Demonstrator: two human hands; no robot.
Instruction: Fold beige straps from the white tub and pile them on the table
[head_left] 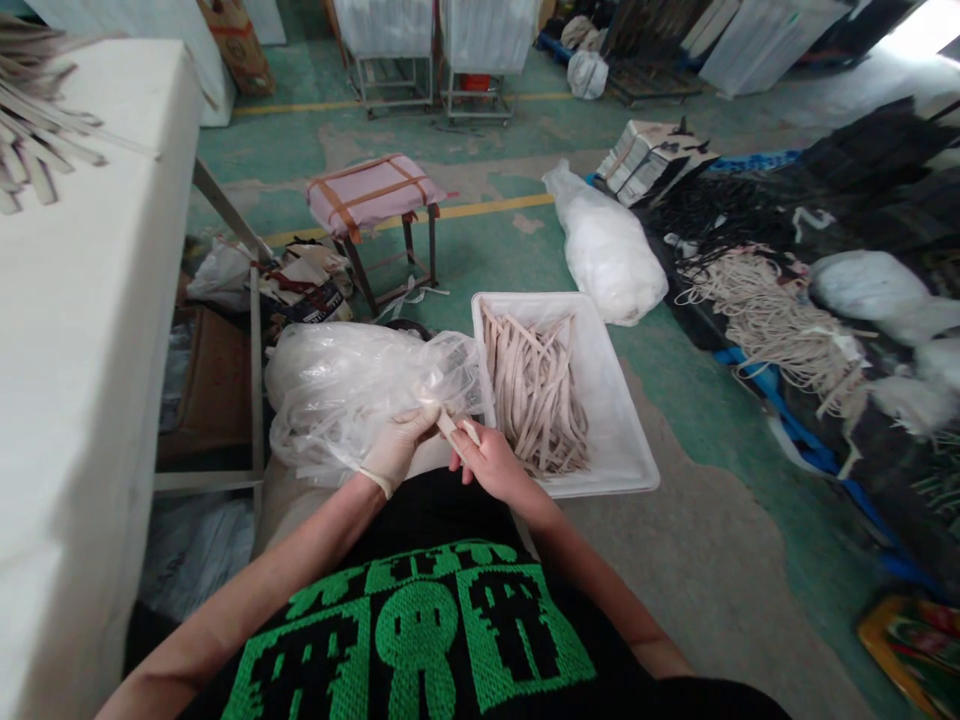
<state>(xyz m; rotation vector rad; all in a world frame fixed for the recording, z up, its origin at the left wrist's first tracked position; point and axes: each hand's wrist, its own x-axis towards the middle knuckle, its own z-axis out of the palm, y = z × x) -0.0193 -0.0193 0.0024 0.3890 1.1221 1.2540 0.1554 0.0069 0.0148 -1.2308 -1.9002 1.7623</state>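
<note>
My left hand (399, 447), in a pale thin glove, is closed with its fingertips at one end of a short beige strip (448, 426). The bare fingers of my right hand (486, 462) are pinched on the strip's lower part. Both hands are close together in front of my body. Behind my left hand lies a large clear plastic bag (337, 385), bunched up toward my fingers. Beside my right hand stands a white plastic tub (619, 430) with many flat beige strips (534, 395) heaped toward its left side.
A white-topped table (90, 330) runs along the left, with more strips (41, 130) on its far end. Ahead stands a padded pink stool (375, 192). A full white bag (607, 245) lies beyond the tub. Bundles of beige cords (780, 315) are piled at right.
</note>
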